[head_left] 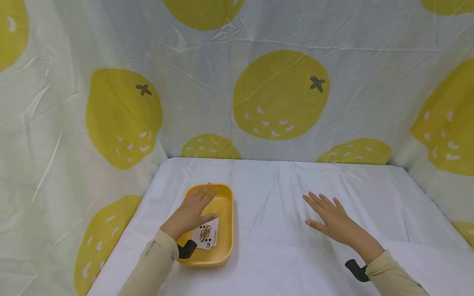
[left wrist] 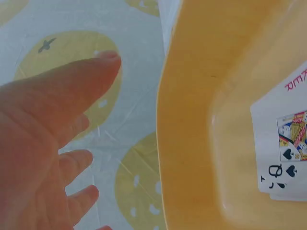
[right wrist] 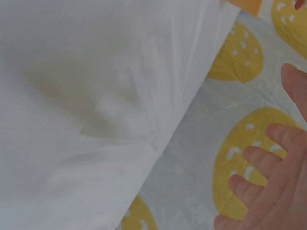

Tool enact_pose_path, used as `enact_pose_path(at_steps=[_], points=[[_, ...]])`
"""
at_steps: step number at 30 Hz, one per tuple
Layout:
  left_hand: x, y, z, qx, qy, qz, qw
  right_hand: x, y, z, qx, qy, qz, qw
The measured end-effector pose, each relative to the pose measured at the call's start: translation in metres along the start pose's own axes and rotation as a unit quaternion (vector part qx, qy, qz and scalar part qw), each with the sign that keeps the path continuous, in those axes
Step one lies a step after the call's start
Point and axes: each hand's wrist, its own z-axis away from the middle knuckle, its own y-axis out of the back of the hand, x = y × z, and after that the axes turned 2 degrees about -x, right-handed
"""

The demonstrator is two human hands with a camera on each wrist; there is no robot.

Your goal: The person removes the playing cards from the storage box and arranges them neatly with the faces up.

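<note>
A yellow tray (head_left: 222, 255) with raised walls stands on the left half of the table. Inside it lie overlapping playing cards (head_left: 205, 235), a queen of spades and a card with red joker lettering beside it. My left hand (head_left: 191, 211) hovers over the tray's left side, fingers spread and nothing held; it hides part of the tray and cards. In the left wrist view the cards (left wrist: 278, 177) show at the right. Over the table's right half, my right hand (head_left: 331, 220) is held with fingers extended and holds nothing.
A white cloth (head_left: 274, 246) with creases covers the table. Behind and along both sides hangs a pale curtain (head_left: 207, 90) printed with big yellow lemons. Each wrist has a black strap mount (head_left: 357, 270) at the sleeve's end.
</note>
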Motion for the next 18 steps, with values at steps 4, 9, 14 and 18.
enact_pose_path(at_steps=[4,9,14,18], points=[[-0.014,0.000,0.010,0.019,0.029,0.009,0.9994,0.001,-0.001,0.001,0.000,-0.003,-0.003,1.000],[-0.030,-0.002,0.023,0.011,0.098,0.071,0.9926,0.004,-0.003,0.002,-0.007,-0.010,-0.007,1.000],[-0.045,-0.005,0.032,-0.017,0.172,0.167,0.9708,0.007,-0.005,0.004,-0.009,-0.012,-0.014,1.000],[-0.054,-0.010,0.038,-0.033,0.255,0.232,0.9380,0.008,-0.006,0.005,-0.009,-0.014,-0.013,1.000]])
